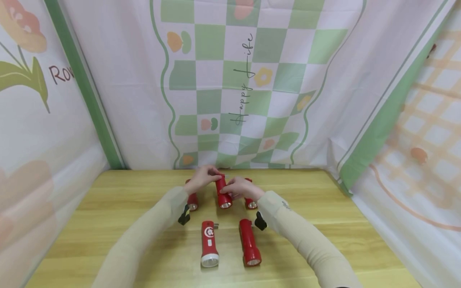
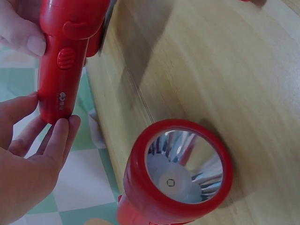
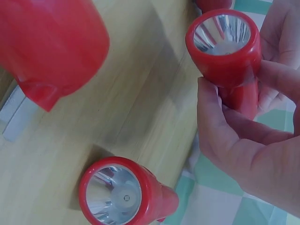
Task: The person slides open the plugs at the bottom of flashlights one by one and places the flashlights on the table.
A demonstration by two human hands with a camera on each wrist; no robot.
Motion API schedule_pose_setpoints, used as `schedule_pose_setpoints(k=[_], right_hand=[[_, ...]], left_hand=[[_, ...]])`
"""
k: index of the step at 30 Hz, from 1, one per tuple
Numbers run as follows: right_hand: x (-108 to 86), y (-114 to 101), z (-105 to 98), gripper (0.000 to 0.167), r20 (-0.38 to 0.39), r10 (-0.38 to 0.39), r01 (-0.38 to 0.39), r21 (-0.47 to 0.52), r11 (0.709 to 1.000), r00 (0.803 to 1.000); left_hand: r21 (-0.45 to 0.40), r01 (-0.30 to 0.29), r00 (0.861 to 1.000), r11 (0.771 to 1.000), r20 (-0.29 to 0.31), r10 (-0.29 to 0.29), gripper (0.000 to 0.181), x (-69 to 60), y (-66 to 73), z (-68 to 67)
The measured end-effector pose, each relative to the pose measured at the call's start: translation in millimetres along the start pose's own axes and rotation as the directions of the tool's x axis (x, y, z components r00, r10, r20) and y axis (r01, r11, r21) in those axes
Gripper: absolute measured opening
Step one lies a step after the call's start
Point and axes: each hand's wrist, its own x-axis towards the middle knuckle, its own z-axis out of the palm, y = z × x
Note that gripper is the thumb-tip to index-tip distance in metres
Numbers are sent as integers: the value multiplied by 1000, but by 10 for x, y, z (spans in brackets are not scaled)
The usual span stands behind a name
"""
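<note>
A red flashlight [image 1: 221, 187] is held between both hands at the back middle of the table, its lens toward me. My left hand [image 1: 202, 179] pinches its tail end; the left wrist view shows the fingertips on the tail, below a ribbed red switch [image 2: 66, 58]. My right hand [image 1: 243, 188] grips it by the neck, with fingers around the body just behind the lens rim [image 3: 222, 35]. Close beside the left hand lies another red flashlight [image 1: 193, 202], partly covered by that hand. A further red flashlight [image 1: 251, 203] lies partly hidden beside the right hand.
Nearer on the wooden table [image 1: 302, 264] lie a red flashlight with a white head [image 1: 209, 245] and an all-red one [image 1: 250, 245]. Metal plug prongs [image 1: 216, 226] stick out from the white-headed one's side. A checked curtain [image 1: 237, 100] hangs along the back edge.
</note>
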Motion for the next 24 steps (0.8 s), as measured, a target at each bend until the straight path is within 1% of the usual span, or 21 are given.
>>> schedule_pose_setpoints(k=[3, 7, 12, 15, 21, 24], right_hand=[[15, -3, -8, 13, 12, 6, -6, -17, 1000, 1000], [64, 13, -18, 16, 18, 19, -19, -31, 999, 1000], [115, 29, -25, 16, 26, 33, -32, -35, 999, 999], [141, 43, -29, 18, 35, 38, -37, -47, 998, 999], [169, 55, -28, 25, 57, 55, -52, -54, 997, 997], [174, 53, -24, 24, 59, 58, -54, -63, 997, 997]], left_hand=[[0, 9, 1000, 1000, 10, -9, 24, 7, -11, 11], [2, 13, 1000, 1000, 18, -13, 24, 25, -42, 33], [-3, 47, 999, 999, 25, -47, 25, 26, -47, 46], [15, 62, 998, 998, 34, -62, 26, 17, -35, 55], [52, 62, 997, 997, 39, -65, 25, 14, -19, 83], [79, 66, 997, 995, 36, -69, 26, 13, -20, 91]])
